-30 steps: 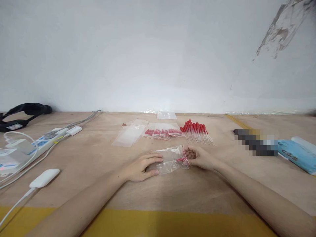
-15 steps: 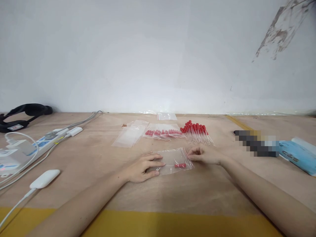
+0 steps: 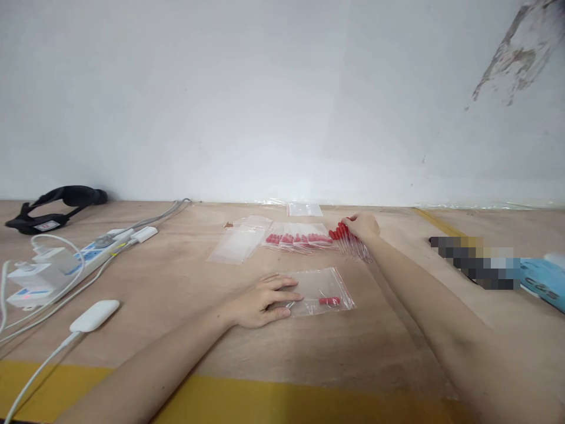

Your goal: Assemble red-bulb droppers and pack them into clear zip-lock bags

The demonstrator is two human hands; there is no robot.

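My left hand (image 3: 260, 301) rests flat on the left end of a clear zip bag (image 3: 321, 290) lying on the wooden table (image 3: 176, 282). Inside the bag lies a red-bulbed dropper (image 3: 329, 301). My right hand (image 3: 362, 225) has reached far forward and lies over a pile of loose red-bulbed droppers (image 3: 348, 240), fingers curled down among them; whether it grips one I cannot tell. Left of that pile sits a row of filled bags with red droppers (image 3: 298, 238), and left of those a stack of empty clear bags (image 3: 241, 243).
A power strip (image 3: 66, 265) with plugs and cables lies at the left, with a white adapter (image 3: 94, 315) nearer me. A black strap (image 3: 57, 200) sits by the wall. A blue packet (image 3: 545, 282) and a blurred object (image 3: 474, 259) lie at the right. Yellow tape (image 3: 265, 400) edges the table.
My right hand left the bag's mouth and reached forward to the loose dropper pile. The bag now lies flat with a dropper inside. My left hand stayed on the bag.
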